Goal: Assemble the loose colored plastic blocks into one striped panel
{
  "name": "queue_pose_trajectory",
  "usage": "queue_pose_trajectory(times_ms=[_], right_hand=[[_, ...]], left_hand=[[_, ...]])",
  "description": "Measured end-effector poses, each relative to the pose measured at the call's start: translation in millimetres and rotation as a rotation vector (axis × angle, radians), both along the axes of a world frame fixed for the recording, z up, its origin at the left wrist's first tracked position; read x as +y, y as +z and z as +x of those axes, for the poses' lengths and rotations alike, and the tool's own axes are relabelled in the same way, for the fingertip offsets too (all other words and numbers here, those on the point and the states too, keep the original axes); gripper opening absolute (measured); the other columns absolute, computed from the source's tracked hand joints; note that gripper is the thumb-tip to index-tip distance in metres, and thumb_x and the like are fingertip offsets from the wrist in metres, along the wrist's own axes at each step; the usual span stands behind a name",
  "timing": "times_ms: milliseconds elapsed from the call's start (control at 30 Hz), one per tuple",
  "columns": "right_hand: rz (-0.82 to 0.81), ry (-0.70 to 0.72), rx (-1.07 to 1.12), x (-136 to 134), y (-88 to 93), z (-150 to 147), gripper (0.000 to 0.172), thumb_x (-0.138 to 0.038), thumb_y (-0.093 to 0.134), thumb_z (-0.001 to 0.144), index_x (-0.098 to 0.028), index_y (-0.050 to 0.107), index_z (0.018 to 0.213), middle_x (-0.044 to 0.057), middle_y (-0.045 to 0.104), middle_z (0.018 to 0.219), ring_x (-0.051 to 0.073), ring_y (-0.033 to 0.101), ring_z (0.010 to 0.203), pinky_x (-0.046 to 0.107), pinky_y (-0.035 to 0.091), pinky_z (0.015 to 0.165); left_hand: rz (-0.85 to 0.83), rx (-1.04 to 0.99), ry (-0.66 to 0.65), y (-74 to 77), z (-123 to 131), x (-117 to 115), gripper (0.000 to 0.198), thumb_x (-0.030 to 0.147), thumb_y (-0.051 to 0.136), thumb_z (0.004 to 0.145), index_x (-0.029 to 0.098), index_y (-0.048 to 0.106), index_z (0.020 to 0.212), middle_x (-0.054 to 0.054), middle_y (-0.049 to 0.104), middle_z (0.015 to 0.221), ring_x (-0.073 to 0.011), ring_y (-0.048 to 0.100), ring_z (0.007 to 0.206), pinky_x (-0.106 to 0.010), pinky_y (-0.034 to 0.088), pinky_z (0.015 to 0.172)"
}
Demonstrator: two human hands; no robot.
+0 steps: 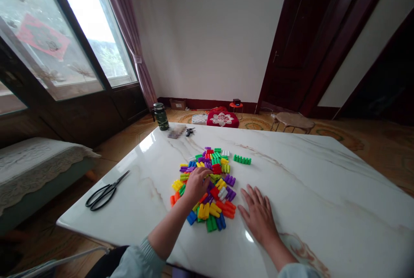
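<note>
A heap of colourful plastic building blocks [203, 211] lies on the white marbled table. My left hand [196, 185] reaches over the middle of the heap with its fingers bent down among the blocks. Its fingertips look drawn together beside a yellow-green block [214, 177], and whatever sits between them is hidden. To the right of the heap, my right hand [259, 217] rests flat on the tabletop, fingers spread, holding nothing. Beyond it, a row of joined green blocks [242, 160] stands apart from the heap.
Black-handled scissors [105, 194] lie on the table's left side. A camouflage-patterned flask [161, 117], a blurred flat item [177, 131] and small black pliers-like tool [190, 131] are at the far left corner. A round stool [294, 120] stands past the far edge.
</note>
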State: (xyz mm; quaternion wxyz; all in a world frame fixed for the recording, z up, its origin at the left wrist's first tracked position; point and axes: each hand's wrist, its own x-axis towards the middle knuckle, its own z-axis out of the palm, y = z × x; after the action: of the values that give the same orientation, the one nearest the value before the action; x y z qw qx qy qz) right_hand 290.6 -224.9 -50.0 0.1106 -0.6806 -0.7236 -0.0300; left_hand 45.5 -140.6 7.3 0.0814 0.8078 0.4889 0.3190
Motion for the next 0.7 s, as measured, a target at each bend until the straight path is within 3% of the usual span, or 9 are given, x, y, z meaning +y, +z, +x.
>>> queue_pose_trajectory(times_ms=[133, 233, 367, 567, 700], right_hand=[[0.040, 0.007, -0.017, 1.4, -6.6, 1.3, 0.052, -0.044, 0.037, 0.091, -0.028, 0.043, 0.140, 0.003, 0.031, 0.152, 0.026, 0.021, 0.140, 0.051, 0.019, 0.110], [0.064, 0.009, -0.029, 3.3, -11.2, 2.2, 0.051, -0.043, 0.037, 0.091, -0.028, 0.044, 0.140, 0.003, 0.032, 0.152, 0.026, 0.022, 0.140, 0.051, 0.020, 0.110], [0.069, 0.010, -0.037, 4.6, -13.1, 2.6, 0.051, -0.043, 0.038, 0.091, -0.028, 0.044, 0.139, 0.003, 0.035, 0.151, 0.026, 0.025, 0.139, 0.051, 0.023, 0.109], [0.087, 0.023, -0.004, 3.8, -12.4, 8.2, 0.049, -0.043, 0.041, 0.090, -0.030, 0.048, 0.136, 0.003, 0.040, 0.148, 0.027, 0.032, 0.136, 0.050, 0.028, 0.106], [0.089, 0.019, 0.128, 32.3, 8.9, 0.0, 0.031, -0.036, 0.044, 0.089, -0.026, 0.069, 0.105, 0.006, 0.063, 0.119, 0.024, 0.055, 0.110, 0.037, 0.041, 0.093]], left_hand=[[0.073, -0.009, 0.268, -25.3, -38.1, -55.5, 0.040, 0.034, 0.053, 0.086, 0.028, 0.055, 0.126, -0.009, 0.050, 0.137, -0.0284, 0.046, 0.126, -0.051, 0.039, 0.103], [0.026, 0.058, 0.344, -39.0, -45.8, -79.3, 0.058, 0.047, 0.055, 0.084, 0.029, 0.044, 0.138, -0.010, 0.038, 0.148, -0.0326, 0.033, 0.136, -0.057, 0.029, 0.108], [-0.036, 0.174, 0.354, -44.0, -36.3, -81.8, 0.061, 0.049, 0.053, 0.084, 0.031, 0.042, 0.141, -0.007, 0.029, 0.154, -0.0337, 0.017, 0.143, -0.057, 0.018, 0.112], [-0.099, 0.212, 0.407, -46.8, -25.7, -74.2, 0.058, 0.050, 0.050, 0.085, 0.031, 0.044, 0.140, -0.005, 0.030, 0.154, -0.0319, 0.015, 0.143, -0.058, 0.015, 0.111], [-0.073, 0.196, 0.398, -52.9, -26.9, -73.7, 0.055, 0.050, 0.048, 0.086, 0.031, 0.046, 0.138, -0.003, 0.032, 0.153, -0.0299, 0.018, 0.143, -0.056, 0.016, 0.112]])
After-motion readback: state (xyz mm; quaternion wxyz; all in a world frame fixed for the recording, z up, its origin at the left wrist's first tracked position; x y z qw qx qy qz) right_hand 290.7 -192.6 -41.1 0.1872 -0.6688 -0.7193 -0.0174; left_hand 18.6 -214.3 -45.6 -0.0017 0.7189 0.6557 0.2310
